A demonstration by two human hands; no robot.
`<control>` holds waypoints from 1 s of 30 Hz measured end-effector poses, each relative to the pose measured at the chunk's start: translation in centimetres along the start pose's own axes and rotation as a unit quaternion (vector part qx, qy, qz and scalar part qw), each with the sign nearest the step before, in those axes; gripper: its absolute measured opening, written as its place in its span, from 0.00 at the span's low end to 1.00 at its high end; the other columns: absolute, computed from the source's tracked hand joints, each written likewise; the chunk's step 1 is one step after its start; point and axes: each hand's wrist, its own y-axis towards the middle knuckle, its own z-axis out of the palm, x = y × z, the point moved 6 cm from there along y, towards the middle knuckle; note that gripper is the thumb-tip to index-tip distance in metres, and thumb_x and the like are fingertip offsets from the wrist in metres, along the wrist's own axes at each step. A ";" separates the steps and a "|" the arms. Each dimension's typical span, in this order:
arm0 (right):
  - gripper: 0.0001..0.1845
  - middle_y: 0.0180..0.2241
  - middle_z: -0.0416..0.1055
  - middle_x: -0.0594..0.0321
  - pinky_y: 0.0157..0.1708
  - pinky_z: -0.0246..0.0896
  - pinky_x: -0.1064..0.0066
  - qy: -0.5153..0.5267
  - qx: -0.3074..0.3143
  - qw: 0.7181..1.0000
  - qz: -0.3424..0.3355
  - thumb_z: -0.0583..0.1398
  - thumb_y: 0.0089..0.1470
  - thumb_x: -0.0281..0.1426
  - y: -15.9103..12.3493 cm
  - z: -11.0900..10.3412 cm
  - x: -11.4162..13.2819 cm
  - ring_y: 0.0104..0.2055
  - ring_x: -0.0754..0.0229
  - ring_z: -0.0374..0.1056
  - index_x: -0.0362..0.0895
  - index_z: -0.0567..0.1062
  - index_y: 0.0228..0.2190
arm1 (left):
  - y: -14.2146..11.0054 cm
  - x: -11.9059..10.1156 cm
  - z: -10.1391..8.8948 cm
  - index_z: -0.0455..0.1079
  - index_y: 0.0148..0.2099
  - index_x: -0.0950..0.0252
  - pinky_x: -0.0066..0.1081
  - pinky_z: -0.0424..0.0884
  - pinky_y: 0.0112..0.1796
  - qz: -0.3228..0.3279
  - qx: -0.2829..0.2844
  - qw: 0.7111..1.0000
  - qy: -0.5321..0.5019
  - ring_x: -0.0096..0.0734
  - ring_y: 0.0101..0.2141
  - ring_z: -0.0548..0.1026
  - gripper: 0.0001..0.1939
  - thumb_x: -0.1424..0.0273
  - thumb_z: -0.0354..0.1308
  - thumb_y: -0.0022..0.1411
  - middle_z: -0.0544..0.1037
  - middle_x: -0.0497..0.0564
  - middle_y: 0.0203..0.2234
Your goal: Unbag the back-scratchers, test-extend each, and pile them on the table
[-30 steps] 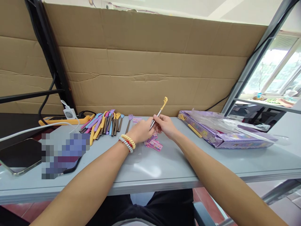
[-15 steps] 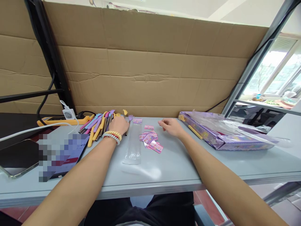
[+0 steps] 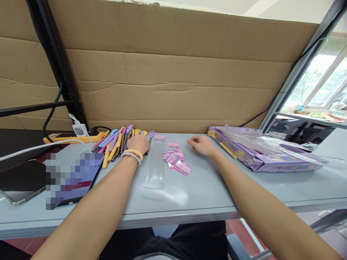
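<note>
My left hand (image 3: 138, 144), with beaded bracelets at the wrist, is closed over the right end of a pile of back scratchers (image 3: 116, 142) with coloured handles and small claw heads. A yellow claw head (image 3: 145, 133) shows just beyond its fingers, which are mostly hidden. A back scratcher with a purple head (image 3: 152, 134) lies right beside that hand. Further right is a long clear plastic sleeve (image 3: 155, 164) with a pink top label. Pink printed cards (image 3: 175, 158) are scattered next to it. Resting on the table, my right hand (image 3: 201, 145) has its fingers curled, nothing visible in them.
A purple box (image 3: 260, 159) with clear plastic sleeves (image 3: 244, 139) on top stands at the right, a yellow back scratcher (image 3: 225, 147) leaning along it. On the left are a phone (image 3: 23, 180), a tablet (image 3: 81, 180) and a yellow power strip (image 3: 65, 138). Cardboard (image 3: 173, 90) walls the back.
The yellow claw head beyond my left hand has dropped lower, closer to the fingers. My right hand stays curled in about the same place; the whole view has shifted slightly.
</note>
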 end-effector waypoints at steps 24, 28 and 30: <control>0.22 0.45 0.70 0.43 0.44 0.59 0.60 -0.222 -0.143 0.945 0.193 0.55 0.47 0.35 0.2 -4.9 -5.2 0.48 0.44 0.65 0.36 0.72 0.42 | 0.0 -1.5 -0.4 0.75 0.40 0.68 0.40 0.71 0.37 0.053 -0.053 0.997 -0.008 0.49 0.40 0.76 0.17 0.67 0.47 0.57 0.77 0.63 0.38; 0.30 0.52 0.63 0.39 0.50 0.56 0.56 -0.243 -0.139 0.932 0.231 0.55 0.47 0.39 0.0 -4.6 -5.9 0.55 0.41 0.58 0.32 0.67 0.48 | 0.0 -1.3 -0.4 0.75 0.41 0.68 0.40 0.71 0.38 0.048 -0.052 0.997 -0.012 0.50 0.41 0.76 0.17 0.68 0.47 0.57 0.78 0.63 0.38; 0.31 0.53 0.61 0.39 0.52 0.54 0.55 -0.246 -0.137 0.929 0.241 0.55 0.47 0.39 -0.1 -4.5 -6.3 0.56 0.40 0.56 0.32 0.66 0.50 | 0.1 -1.3 -0.4 0.75 0.41 0.67 0.40 0.71 0.38 0.047 -0.052 0.997 -0.015 0.49 0.41 0.76 0.17 0.68 0.47 0.57 0.78 0.63 0.38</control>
